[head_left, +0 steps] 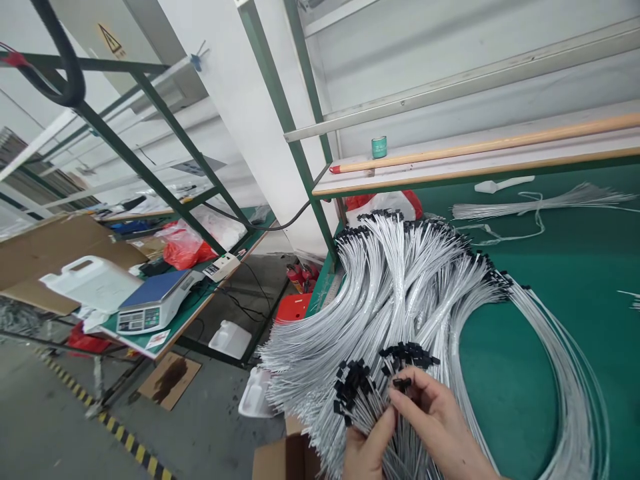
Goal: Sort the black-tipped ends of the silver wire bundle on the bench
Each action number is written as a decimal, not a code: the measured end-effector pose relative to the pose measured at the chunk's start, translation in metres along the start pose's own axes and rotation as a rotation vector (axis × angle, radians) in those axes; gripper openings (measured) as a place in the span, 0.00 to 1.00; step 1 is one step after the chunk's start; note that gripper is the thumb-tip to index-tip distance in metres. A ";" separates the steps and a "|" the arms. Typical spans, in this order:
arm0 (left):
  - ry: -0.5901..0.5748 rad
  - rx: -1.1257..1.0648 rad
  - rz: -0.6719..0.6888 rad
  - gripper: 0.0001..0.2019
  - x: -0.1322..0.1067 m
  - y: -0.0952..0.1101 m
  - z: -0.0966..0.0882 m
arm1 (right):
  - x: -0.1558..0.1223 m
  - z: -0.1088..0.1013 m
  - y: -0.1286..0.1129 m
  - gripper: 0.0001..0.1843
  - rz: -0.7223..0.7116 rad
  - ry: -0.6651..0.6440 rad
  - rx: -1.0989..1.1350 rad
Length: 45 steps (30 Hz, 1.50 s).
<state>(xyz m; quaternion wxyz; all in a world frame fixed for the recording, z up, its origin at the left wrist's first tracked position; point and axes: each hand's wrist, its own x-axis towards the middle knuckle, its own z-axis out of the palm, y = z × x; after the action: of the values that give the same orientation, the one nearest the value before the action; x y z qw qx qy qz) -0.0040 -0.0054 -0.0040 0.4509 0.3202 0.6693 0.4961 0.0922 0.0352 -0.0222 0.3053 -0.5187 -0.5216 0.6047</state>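
Note:
My left hand (369, 450) is wrapped around a bundle of thin grey wires with black connectors (354, 383) at their tops. Beside it, my right hand (445, 423) pinches a small black connector (401, 384) between thumb and fingers, close to the left thumb. Whether it pinches one wire or a few is hidden by the fingers. Just behind the hands sits another cluster of black connectors (410, 355). A large heap of silvery-grey wires (370, 293), gathered in black-tipped bunches, covers the left part of the green table (505, 360) and hangs over its edge.
A shelf (450, 170) with a wooden pole (480, 147) and a green can (379, 147) runs above the table. Loose wires (545, 203) and a white scoop (503, 185) lie at the back. Leftward, a scale (155, 303) stands on another table; a cardboard box (270, 460) is below.

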 end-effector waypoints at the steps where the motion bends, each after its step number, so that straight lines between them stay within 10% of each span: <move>1: 0.031 -0.007 -0.056 0.08 0.000 0.001 0.001 | 0.000 0.001 0.001 0.36 -0.002 0.023 0.004; 6: 0.023 -0.425 -0.310 0.03 -0.002 0.015 0.008 | -0.002 0.000 0.000 0.33 -0.014 0.009 -0.112; 11: 0.058 0.032 -0.124 0.09 -0.004 0.003 0.003 | -0.001 -0.010 -0.013 0.35 0.163 -0.068 -0.245; 14: -0.054 -0.400 -0.274 0.12 0.000 -0.014 0.003 | 0.000 -0.015 -0.019 0.30 0.173 -0.130 -0.333; 18: -0.109 -0.458 -0.278 0.22 0.005 -0.025 0.007 | 0.002 -0.018 -0.022 0.28 0.145 -0.147 -0.298; 25: 0.043 -0.888 -0.478 0.14 0.010 -0.020 0.015 | 0.009 -0.021 -0.021 0.25 0.128 -0.249 -0.152; 38: -0.185 -0.487 -0.192 0.14 0.020 -0.042 0.019 | 0.015 -0.014 -0.006 0.30 0.205 -0.181 -0.076; 45: -0.019 -0.706 -0.421 0.19 0.017 -0.023 0.021 | 0.014 -0.020 -0.008 0.29 0.170 -0.255 -0.057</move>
<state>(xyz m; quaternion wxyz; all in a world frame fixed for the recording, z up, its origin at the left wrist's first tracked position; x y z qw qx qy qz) 0.0090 0.0098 -0.0328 0.6308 0.0063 0.5046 0.5894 0.1060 0.0568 -0.0170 0.1695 -0.4883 -0.5273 0.6743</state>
